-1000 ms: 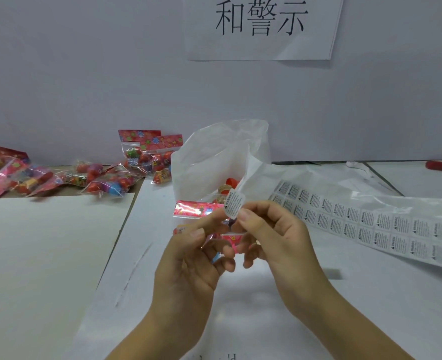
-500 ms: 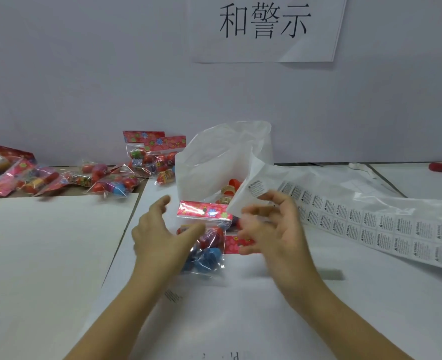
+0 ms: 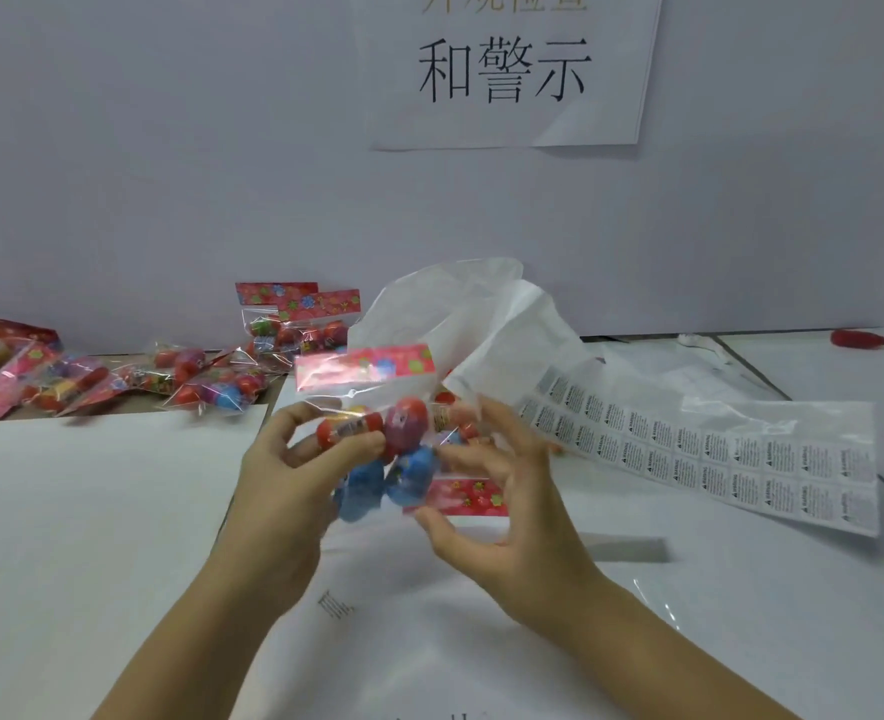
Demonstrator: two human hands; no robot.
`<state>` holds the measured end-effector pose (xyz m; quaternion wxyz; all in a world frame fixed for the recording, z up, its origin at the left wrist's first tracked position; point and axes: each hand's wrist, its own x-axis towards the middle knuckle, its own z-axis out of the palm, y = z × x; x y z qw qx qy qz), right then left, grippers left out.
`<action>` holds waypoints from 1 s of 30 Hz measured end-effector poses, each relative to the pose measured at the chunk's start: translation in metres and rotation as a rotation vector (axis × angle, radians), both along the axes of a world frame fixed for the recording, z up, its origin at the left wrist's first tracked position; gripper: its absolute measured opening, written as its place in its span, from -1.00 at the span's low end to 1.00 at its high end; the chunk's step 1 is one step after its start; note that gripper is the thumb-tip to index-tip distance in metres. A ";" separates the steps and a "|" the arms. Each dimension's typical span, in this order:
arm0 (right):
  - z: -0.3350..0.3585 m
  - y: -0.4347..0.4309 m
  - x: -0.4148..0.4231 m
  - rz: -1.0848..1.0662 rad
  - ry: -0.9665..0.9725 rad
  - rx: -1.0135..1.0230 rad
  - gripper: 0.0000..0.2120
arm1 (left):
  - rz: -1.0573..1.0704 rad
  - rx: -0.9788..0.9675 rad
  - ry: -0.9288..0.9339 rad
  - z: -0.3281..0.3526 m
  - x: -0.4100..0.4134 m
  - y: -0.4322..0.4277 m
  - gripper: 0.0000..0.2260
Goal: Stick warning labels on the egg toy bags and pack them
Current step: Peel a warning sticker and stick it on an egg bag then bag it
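Left hand [image 3: 294, 475]: thumb and curled fingers pinch the clear plastic egg toy bag with a red flowered header card [image 3: 403, 423] by its left side, across a red egg. The bag is held upright, clear of the white table [image 3: 741, 615], header on top.

Right hand [image 3: 502, 501]: fingers spread and loosely bent, gripping nothing. Fingertips [image 3: 450, 453] touch the bag's right edge, thumb low beneath. Cannot tell whether a label rides on any fingertip; motion blur.

Judgement on the step: bag is being readied for its sticker. Best to pull a flat patch of film taut between the eggs, lay the label on from one edge and rub it down so it does not wrinkle. The film is slippery and the eggs roll, so the left pinch should stay firm.

Outward: a second bag with a red header [image 3: 460, 498] lies on the table under the hands. Just behind stands a white translucent plastic packing sack [image 3: 455, 314], mouth open. Right of it, the white sheet of printed warning labels [image 3: 715, 459] lies flat. Far left, a heap of more egg bags [image 3: 196, 381].
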<state>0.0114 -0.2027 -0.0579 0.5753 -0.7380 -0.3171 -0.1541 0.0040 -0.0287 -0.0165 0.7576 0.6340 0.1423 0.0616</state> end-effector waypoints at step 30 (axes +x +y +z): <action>0.048 -0.006 -0.009 0.253 0.754 0.385 -0.92 | 0.004 -0.416 -0.283 -0.013 -0.013 -0.039 -0.66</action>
